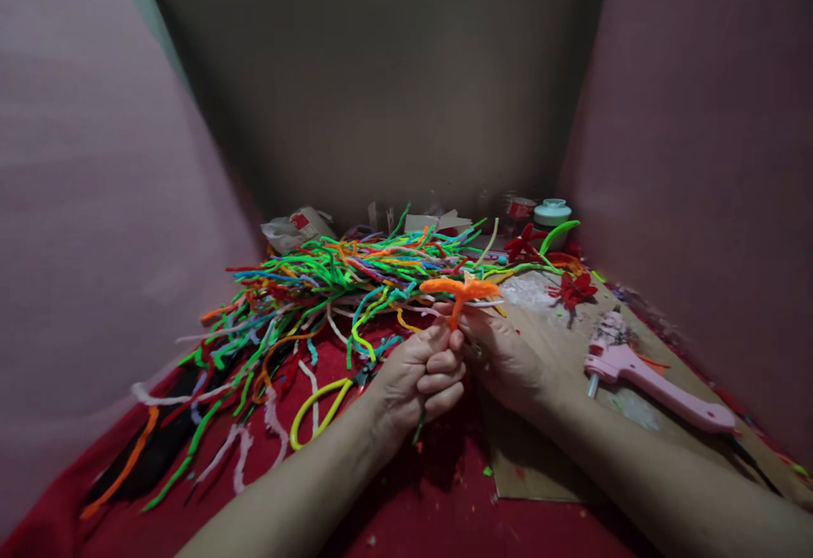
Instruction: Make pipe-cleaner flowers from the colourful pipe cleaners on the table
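Note:
Both my hands meet near the middle of the view around an orange pipe-cleaner flower [461, 289]. Its fuzzy petals spread out sideways above my fingers. My left hand [430, 372] is closed around the lower part, and a thin dark green end pokes out below the fist. My right hand [501, 350] pinches the flower's base from the right, its fingertips partly hidden. Just left of my left hand lies a pair of yellow-handled pliers or cutters [323, 406], partly covered by my forearm.
A big heap of multicoloured pipe cleaners [356, 266] spreads over the red cloth [457, 524]. On the right, a pink glue gun [660, 384] lies on a cardboard sheet [539, 465], near a red pipe-cleaner flower [573, 289]. A jar with a pale teal lid [552, 211] stands behind.

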Demonstrator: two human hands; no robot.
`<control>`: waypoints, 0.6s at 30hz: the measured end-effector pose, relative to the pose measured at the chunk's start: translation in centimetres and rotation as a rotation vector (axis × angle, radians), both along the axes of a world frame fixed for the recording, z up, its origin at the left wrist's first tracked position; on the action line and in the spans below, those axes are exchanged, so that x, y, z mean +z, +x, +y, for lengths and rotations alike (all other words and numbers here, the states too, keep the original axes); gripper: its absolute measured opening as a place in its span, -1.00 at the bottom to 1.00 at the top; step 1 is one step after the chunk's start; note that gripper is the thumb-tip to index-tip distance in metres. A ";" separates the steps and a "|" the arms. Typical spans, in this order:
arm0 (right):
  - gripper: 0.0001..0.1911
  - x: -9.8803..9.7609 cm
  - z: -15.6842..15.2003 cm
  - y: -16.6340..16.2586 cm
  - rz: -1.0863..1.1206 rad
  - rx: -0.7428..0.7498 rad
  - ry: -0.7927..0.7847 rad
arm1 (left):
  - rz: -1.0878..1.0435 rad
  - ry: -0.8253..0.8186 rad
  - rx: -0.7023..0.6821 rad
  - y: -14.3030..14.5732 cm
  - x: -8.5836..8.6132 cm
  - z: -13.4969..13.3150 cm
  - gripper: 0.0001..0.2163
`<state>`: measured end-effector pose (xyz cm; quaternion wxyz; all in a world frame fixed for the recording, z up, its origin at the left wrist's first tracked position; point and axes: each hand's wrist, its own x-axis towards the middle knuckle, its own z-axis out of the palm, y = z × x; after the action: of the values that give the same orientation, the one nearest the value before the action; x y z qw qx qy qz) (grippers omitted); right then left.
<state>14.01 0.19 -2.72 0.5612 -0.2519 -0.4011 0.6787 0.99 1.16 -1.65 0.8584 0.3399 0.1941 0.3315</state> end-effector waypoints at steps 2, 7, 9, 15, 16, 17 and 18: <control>-0.73 0.0 -0.1 0.0 -0.001 0.003 0.003 | -0.010 0.005 -0.005 0.1 0.0 0.0 -0.91; -0.74 -0.3 0.1 0.1 -0.024 -0.059 0.005 | 0.403 0.358 0.190 0.4 0.0 0.3 -0.79; -0.76 -0.3 0.1 0.1 -0.030 -0.091 0.022 | 0.610 0.621 0.412 0.5 -0.2 0.2 -0.82; -0.86 -0.2 0.2 0.0 -0.058 -0.195 0.072 | 0.758 0.868 0.626 0.7 -0.6 -0.2 -0.88; -0.84 -0.2 0.2 -0.1 -0.052 -0.189 0.070 | 0.730 0.822 0.592 0.7 -0.5 -0.2 -0.86; -0.83 -0.2 0.2 -0.1 -0.044 -0.175 0.065 | 0.701 0.762 0.553 0.7 -0.2 -0.2 -0.82; -0.82 -0.2 0.2 -0.2 -0.041 -0.162 0.063 | 0.672 0.697 0.509 0.7 0.0 -0.2 -0.78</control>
<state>13.85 0.43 -2.95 0.6136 -0.2797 -0.4118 0.6129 1.74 0.93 -1.65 0.4783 0.6337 0.4126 0.4465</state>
